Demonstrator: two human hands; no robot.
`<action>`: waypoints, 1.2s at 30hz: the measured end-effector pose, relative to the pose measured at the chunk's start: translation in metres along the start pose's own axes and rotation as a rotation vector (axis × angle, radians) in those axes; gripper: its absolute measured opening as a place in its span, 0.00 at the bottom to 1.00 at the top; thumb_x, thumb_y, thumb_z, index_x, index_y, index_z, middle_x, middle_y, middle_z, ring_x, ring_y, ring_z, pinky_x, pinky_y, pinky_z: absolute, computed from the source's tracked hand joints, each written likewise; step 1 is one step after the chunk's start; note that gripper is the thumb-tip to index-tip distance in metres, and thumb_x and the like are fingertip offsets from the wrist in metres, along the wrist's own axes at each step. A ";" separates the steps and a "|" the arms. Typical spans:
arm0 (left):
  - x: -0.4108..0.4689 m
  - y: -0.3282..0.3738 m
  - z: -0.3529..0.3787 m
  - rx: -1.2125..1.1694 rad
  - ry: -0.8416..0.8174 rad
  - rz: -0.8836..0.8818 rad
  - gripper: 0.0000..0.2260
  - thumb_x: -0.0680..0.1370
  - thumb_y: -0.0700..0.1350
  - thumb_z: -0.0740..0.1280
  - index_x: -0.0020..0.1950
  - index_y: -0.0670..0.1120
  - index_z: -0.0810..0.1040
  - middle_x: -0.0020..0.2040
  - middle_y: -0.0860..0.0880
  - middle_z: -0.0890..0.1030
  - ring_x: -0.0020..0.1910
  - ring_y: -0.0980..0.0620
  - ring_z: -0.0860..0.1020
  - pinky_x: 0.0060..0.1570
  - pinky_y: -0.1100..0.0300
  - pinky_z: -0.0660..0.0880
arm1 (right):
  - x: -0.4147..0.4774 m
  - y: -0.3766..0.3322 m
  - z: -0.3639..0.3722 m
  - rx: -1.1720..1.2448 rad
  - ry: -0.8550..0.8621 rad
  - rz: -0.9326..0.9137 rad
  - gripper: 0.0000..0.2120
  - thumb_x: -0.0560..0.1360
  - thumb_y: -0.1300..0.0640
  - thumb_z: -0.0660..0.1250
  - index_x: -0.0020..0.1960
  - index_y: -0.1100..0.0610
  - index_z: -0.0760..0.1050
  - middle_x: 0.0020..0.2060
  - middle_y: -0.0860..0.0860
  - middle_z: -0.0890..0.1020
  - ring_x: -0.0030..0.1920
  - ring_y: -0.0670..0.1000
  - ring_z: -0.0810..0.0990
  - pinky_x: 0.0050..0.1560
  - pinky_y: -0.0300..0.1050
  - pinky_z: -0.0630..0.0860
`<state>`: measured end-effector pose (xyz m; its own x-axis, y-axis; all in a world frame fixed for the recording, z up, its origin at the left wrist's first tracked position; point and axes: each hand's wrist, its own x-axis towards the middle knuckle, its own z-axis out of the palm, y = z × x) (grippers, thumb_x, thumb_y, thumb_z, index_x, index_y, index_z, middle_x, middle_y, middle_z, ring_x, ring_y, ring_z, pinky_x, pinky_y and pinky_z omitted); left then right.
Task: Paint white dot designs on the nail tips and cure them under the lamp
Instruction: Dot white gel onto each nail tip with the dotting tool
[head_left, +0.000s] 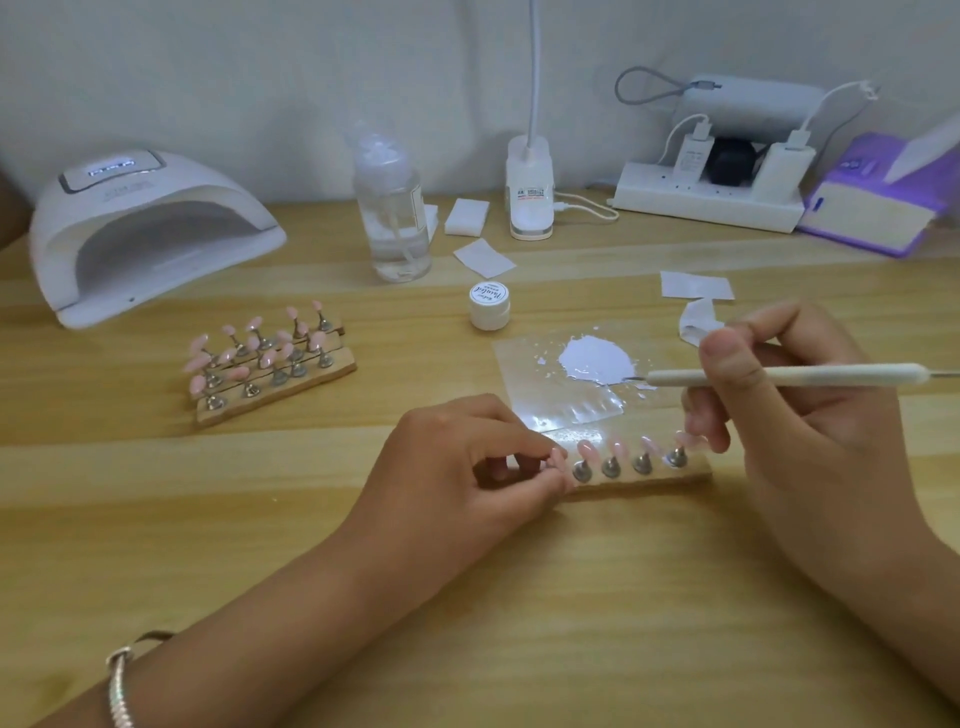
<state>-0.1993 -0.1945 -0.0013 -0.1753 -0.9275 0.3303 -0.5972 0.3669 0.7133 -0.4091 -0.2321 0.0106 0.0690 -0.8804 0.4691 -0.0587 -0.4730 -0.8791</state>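
A wooden strip (644, 477) with several pink nail tips on metal stands lies near me at centre. My left hand (467, 467) pinches the leftmost nail tip (558, 457) on that strip. My right hand (795, 410) grips a white dotting pen (779, 375), its fine point touching a puddle of white paint (595, 359) on a clear sheet (556, 384). The curing lamp (140, 234) stands at the far left with its display lit and its mouth toward me. More pink nail tips on wooden strips (265, 364) sit in front of the lamp.
A small white gel jar (488, 305) and a clear pump bottle (392, 208) stand behind the sheet. White wipes (696, 285) lie about. A clip lamp base (530, 192), a power strip with chargers (711, 197) and a purple box (878, 202) line the back wall.
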 end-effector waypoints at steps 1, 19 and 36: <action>0.000 -0.001 0.000 -0.002 0.006 0.011 0.02 0.71 0.43 0.77 0.41 0.50 0.87 0.37 0.55 0.82 0.31 0.59 0.75 0.34 0.72 0.67 | -0.001 0.000 -0.001 -0.001 0.004 0.009 0.10 0.78 0.44 0.66 0.43 0.49 0.72 0.28 0.50 0.78 0.28 0.48 0.76 0.31 0.42 0.76; -0.022 0.045 0.021 -0.632 0.048 -0.266 0.03 0.69 0.47 0.76 0.42 0.52 0.88 0.38 0.50 0.86 0.27 0.53 0.81 0.27 0.68 0.71 | -0.010 -0.020 0.002 0.312 -0.021 0.191 0.17 0.76 0.48 0.64 0.31 0.52 0.74 0.21 0.48 0.68 0.21 0.51 0.70 0.24 0.37 0.67; -0.021 0.035 0.027 -0.593 -0.116 -0.396 0.04 0.66 0.46 0.78 0.39 0.49 0.88 0.33 0.45 0.85 0.29 0.47 0.83 0.27 0.62 0.76 | -0.026 -0.018 0.012 0.061 -0.107 0.257 0.19 0.72 0.58 0.68 0.30 0.63 0.62 0.23 0.65 0.64 0.23 0.49 0.61 0.24 0.39 0.62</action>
<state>-0.2377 -0.1637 -0.0002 -0.1360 -0.9885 -0.0666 -0.1134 -0.0512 0.9922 -0.3982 -0.2005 0.0133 0.1648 -0.9612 0.2214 -0.0286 -0.2290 -0.9730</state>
